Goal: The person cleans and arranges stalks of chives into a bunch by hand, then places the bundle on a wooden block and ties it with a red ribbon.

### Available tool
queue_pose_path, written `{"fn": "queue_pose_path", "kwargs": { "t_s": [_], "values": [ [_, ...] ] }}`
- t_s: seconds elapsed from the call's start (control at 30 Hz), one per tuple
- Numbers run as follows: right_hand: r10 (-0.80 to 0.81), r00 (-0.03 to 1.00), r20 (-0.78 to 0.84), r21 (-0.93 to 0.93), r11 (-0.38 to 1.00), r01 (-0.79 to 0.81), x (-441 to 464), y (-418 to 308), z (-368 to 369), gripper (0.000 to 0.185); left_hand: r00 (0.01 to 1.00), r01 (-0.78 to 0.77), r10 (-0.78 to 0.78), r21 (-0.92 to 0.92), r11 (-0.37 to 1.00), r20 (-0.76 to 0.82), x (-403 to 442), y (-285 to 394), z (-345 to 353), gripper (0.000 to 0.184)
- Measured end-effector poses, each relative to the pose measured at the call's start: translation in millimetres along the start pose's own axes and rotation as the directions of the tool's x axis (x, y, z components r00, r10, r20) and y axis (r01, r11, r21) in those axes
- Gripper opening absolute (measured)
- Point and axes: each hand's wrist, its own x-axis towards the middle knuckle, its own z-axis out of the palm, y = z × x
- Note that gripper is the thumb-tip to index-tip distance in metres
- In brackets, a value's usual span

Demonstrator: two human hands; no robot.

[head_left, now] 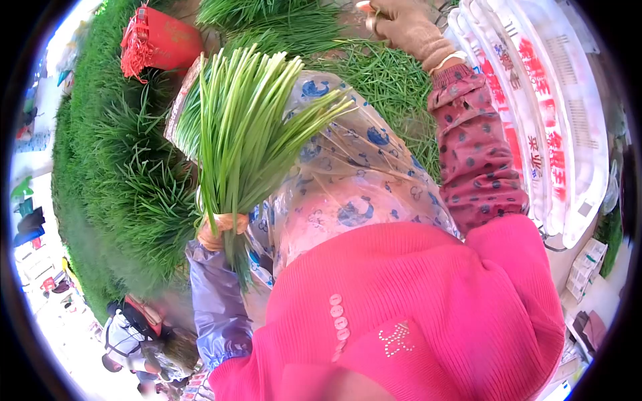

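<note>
A bunch of long green garlic chives (244,127) stands fanned out on the left side, its pale cut ends pointing up. My left hand (221,230), in a tan glove, is wrapped round its lower part, and dark leaf tips hang below the grip. My right hand (404,30), in a brown glove, is at the top edge, which cuts part of it off. Its visible fingertips are apart, with nothing seen between them. Loose chive pieces (381,87) lie scattered below and left of it. A clear apron (361,154) with blue prints covers my lap.
Piled chives (127,167) form a high green bank along the left. A red container (167,43) with shredded red strips stands at upper left. More chives (274,23) lie at the top. White foam boxes (568,120) with red lettering stand on the right. A person (127,334) is at lower left.
</note>
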Motion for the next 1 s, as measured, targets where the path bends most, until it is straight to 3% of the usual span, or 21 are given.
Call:
{"fn": "queue_pose_path", "kwargs": {
  "t_s": [0.03, 0.1, 0.17, 0.2, 0.27, 0.3, 0.33, 0.37, 0.4, 0.47, 0.5, 0.57, 0.67, 0.77, 0.83, 0.93, 0.97, 1.0],
  "values": [
    [-0.001, 1.000, -0.001, -0.003, 1.000, 0.001, -6, 11, 4, 0.045, 1.000, -0.004, 0.004, -0.001, 1.000, 0.001, 0, 2, 5, 0.034],
    [-0.151, 0.983, 0.103, 0.097, 0.985, 0.141, -28, 17, 17, 0.055, 0.982, -0.186, 0.185, -0.138, 0.973, -0.027, 3, 8, 21, 0.032],
    [-0.253, 0.865, 0.433, 0.411, 0.910, 0.060, -42, 6, 17, 0.069, 0.980, -0.191, 0.200, -0.227, 0.955, 0.015, 11, 1, 18, 0.031],
    [-0.253, 0.865, 0.434, 0.413, 0.909, 0.058, -48, -2, 27, 0.069, 0.975, -0.185, 0.214, -0.310, 0.932, 0.061, 13, 0, 18, 0.030],
    [-0.495, 0.817, 0.294, 0.521, 0.800, 0.297, -57, -23, 54, 0.054, 0.981, -0.164, 0.187, -0.324, 0.932, 0.041, 13, 5, 23, 0.030],
    [-0.489, 0.824, 0.288, 0.522, 0.801, 0.293, -57, -34, 54, 0.054, 0.986, -0.152, 0.168, -0.340, 0.928, 0.018, 15, 11, 28, 0.031],
    [-0.355, 0.855, 0.378, 0.581, 0.810, 0.079, -55, -45, 49, 0.046, 0.986, -0.148, 0.165, -0.337, 0.930, 0.023, 15, 19, 34, 0.031],
    [-0.227, 0.848, 0.478, 0.611, 0.780, -0.136, -51, -54, 47, 0.038, 0.999, -0.048, 0.043, -0.274, 0.961, -0.023, 15, 28, 40, 0.028],
    [-0.229, 0.847, 0.480, 0.612, 0.779, -0.136, -46, -58, 51, 0.038, 0.994, 0.058, -0.077, -0.218, 0.974, -0.080, 15, 31, 46, 0.026],
    [-0.054, 0.960, 0.274, 0.680, 0.717, -0.153, -32, -61, 58, 0.025, 0.999, 0.011, -0.019, -0.251, 0.968, -0.030, 18, 22, 48, 0.022],
    [-0.056, 0.960, 0.274, 0.680, 0.717, -0.152, -28, -60, 55, 0.025, 0.999, -0.040, 0.043, -0.389, 0.920, 0.001, 22, 17, 50, 0.024],
    [0.092, 0.992, 0.091, 0.653, 0.746, -0.129, -21, -53, 40, 0.024, 0.993, -0.099, 0.117, -0.522, 0.847, 0.001, 26, 16, 55, 0.041],
    [0.195, 0.971, -0.137, 0.569, 0.818, -0.084, 4, -1, 38, 0.022, 0.991, -0.098, 0.134, -0.559, 0.823, 0.023, 19, 6, 47, 0.035],
    [0.270, 0.959, -0.089, 0.544, 0.819, -0.181, -14, 13, 11, 0.021, 0.984, -0.129, 0.177, -0.618, 0.775, 0.017, 14, 3, 50, 0.036],
    [0.161, 0.963, 0.215, 0.334, 0.915, -0.228, -25, 14, 2, 0.016, 0.974, -0.162, 0.224, -0.637, 0.754, 0.018, 17, 2, 48, 0.034],
    [0.042, 0.851, 0.524, 0.573, 0.722, -0.388, -71, -28, 20, 0.021, 0.973, -0.219, 0.218, -0.612, 0.760, -0.079, 18, 22, 64, 0.040],
    [0.009, 0.789, 0.614, 0.584, 0.667, -0.462, -77, -33, 34, 0.024, 0.973, -0.231, 0.198, -0.603, 0.763, -0.122, 20, 33, 72, 0.059],
    [-0.070, 0.649, 0.757, 0.595, 0.485, -0.641, -77, -30, 55, 0.030, 0.971, -0.240, 0.203, -0.598, 0.765, -0.130, 20, 32, 70, 0.059]
  ]
}}
